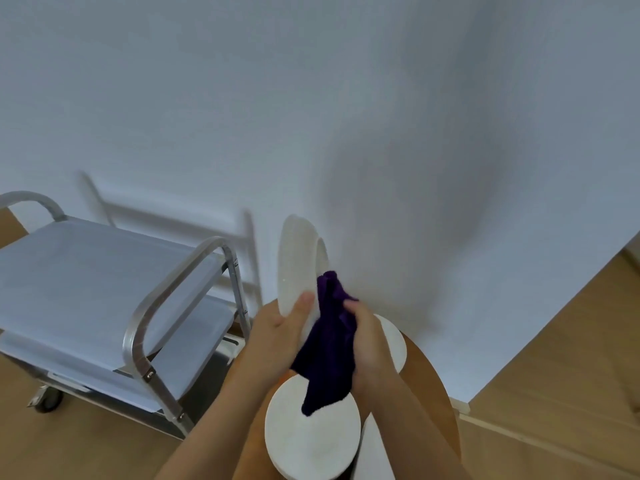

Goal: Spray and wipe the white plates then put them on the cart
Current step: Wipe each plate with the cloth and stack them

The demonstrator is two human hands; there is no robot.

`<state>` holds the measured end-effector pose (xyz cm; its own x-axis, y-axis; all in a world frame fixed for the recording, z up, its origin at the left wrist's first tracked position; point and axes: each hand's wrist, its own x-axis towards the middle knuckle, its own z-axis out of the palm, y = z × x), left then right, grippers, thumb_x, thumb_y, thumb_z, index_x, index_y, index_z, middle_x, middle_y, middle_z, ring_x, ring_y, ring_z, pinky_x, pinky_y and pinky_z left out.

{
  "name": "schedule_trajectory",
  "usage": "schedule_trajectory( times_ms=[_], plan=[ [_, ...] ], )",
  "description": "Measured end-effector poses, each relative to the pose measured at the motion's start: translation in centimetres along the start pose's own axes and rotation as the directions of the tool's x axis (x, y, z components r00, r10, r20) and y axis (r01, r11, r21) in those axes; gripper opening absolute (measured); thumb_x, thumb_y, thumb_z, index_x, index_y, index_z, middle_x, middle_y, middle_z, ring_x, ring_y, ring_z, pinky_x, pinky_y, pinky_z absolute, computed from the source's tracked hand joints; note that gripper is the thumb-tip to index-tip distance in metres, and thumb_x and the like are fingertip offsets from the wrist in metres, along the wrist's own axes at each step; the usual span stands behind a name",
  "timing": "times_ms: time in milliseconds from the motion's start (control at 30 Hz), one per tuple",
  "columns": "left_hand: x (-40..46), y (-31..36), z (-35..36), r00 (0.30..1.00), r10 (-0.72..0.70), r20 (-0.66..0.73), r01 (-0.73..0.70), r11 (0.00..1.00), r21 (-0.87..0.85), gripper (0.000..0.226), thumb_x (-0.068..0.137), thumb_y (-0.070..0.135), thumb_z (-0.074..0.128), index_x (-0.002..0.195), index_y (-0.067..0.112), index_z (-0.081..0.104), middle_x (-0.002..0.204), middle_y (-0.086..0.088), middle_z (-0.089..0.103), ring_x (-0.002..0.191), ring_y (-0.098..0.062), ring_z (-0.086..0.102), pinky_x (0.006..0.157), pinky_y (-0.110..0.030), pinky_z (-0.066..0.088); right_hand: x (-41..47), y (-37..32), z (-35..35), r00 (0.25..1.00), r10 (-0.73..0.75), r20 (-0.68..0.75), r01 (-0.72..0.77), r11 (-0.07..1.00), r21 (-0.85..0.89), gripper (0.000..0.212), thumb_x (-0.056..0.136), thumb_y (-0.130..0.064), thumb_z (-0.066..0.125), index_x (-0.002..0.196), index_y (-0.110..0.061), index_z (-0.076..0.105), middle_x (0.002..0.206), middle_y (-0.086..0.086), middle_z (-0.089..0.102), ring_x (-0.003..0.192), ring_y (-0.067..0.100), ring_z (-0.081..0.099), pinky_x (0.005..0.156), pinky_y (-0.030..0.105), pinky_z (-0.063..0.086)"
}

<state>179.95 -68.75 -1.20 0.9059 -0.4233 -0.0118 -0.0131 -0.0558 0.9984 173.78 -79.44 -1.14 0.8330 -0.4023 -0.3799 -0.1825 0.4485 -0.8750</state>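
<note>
Your left hand (284,327) grips the white plate (298,265) upright by its lower rim, face to the purple cloth (329,344) bunched in your right hand (363,344); 3 plates wait on the round table (429,382), cart (104,271) just left w/ top shelf bare

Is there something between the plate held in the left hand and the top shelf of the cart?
Only the cart's near handle rail rises between the held plate and the top shelf. The plate would likely have to pass over it.
</note>
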Motion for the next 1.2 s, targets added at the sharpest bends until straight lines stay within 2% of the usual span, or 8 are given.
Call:
schedule_trajectory(
  times_ms=[200,333,433,633,700,867,1033,1200],
  plan=[
    [-0.5,-1.5,0.3,0.938,0.174,0.299,-0.313,0.793,0.522,0.051,0.079,0.074,0.038,0.069,0.025,0.050,0.052,0.010,0.055,0.048,-0.002,0.054,0.047,-0.019,0.041,1.7,-3.4,-1.1,0.995,-0.097,-0.018,0.097,0.995,0.030,0.091,0.044,-0.077,0.063,0.114,-0.018,0.063,0.104,0.013,0.069,0.093,0.030,0.068,0.072,0.041,0.057],
    [-0.1,-1.1,0.0,0.831,0.157,0.533,-0.556,0.242,0.796,0.059,0.092,0.063,0.019,0.142,0.036,0.034,0.131,0.009,0.058,0.096,-0.013,0.064,0.081,-0.029,0.049,1.7,-2.6,-2.4,0.999,-0.030,-0.017,0.031,0.998,0.045,0.067,0.055,-0.051,0.077,0.110,-0.015,0.063,0.102,0.017,0.069,0.087,0.032,0.069,0.065,0.037,0.057],
    [-0.1,-1.1,0.0,0.810,0.081,0.580,-0.586,0.129,0.800,0.069,0.090,0.068,0.022,0.150,0.036,0.016,0.151,0.008,0.037,0.113,-0.018,0.057,0.091,-0.030,0.045,2.1,-1.5,-3.2,0.998,0.040,-0.042,-0.037,0.998,0.057,0.061,0.060,-0.040,0.071,0.113,-0.011,0.061,0.106,0.020,0.067,0.095,0.037,0.066,0.073,0.043,0.056],
    [0.5,-1.3,-2.5,0.960,0.269,-0.077,-0.176,0.795,0.581,0.066,0.084,0.064,0.051,0.140,0.031,0.042,0.138,0.008,0.048,0.129,-0.015,0.041,0.110,-0.039,0.030,2.4,0.7,-5.3,0.986,0.155,-0.060,-0.129,0.940,0.317,0.071,0.048,-0.041,0.062,0.111,-0.008,0.059,0.104,0.015,0.058,0.098,0.034,0.053,0.086,0.044,0.040],
    [2.0,-1.3,-3.4,0.959,-0.114,-0.258,0.167,0.967,0.194,0.054,0.094,0.039,0.055,0.141,0.015,0.043,0.142,-0.008,0.048,0.128,-0.026,0.046,0.104,-0.044,0.039,2.4,1.1,-5.9,0.986,0.148,-0.072,-0.115,0.933,0.340,0.067,0.043,-0.038,0.064,0.103,-0.009,0.059,0.099,0.013,0.057,0.093,0.033,0.053,0.083,0.044,0.040],
    [2.8,-2.2,-4.5,0.788,-0.535,0.303,0.585,0.499,-0.639,0.034,0.095,0.029,0.050,0.115,0.004,0.061,0.095,-0.019,0.071,0.077,-0.033,0.071,0.066,-0.049,0.058,2.1,1.0,-6.1,0.985,0.170,-0.031,-0.161,0.968,0.193,0.070,0.040,-0.046,0.069,0.100,-0.010,0.064,0.088,0.012,0.068,0.084,0.032,0.062,0.076,0.039,0.049],
    [2.5,-3.3,-4.9,0.908,-0.307,0.285,0.418,0.625,-0.659,0.053,0.086,0.050,0.049,0.119,0.011,0.065,0.109,-0.015,0.070,0.093,-0.030,0.070,0.068,-0.042,0.059,3.0,-0.1,-7.8,0.880,0.025,-0.474,-0.114,0.980,-0.161,0.066,0.079,-0.068,0.052,0.125,-0.020,0.050,0.114,0.009,0.060,0.103,0.033,0.057,0.095,0.050,0.045],
    [1.6,-3.8,-3.0,0.933,-0.275,0.231,0.353,0.825,-0.441,0.066,0.081,0.061,0.047,0.127,0.015,0.059,0.117,-0.015,0.067,0.106,-0.030,0.066,0.077,-0.040,0.056,4.0,-0.6,-4.2,0.759,-0.593,-0.268,0.429,0.766,-0.479,0.019,0.088,-0.021,0.047,0.099,-0.023,0.062,0.089,-0.001,0.062,0.085,0.021,0.056,0.077,0.026,0.046]
  ],
)
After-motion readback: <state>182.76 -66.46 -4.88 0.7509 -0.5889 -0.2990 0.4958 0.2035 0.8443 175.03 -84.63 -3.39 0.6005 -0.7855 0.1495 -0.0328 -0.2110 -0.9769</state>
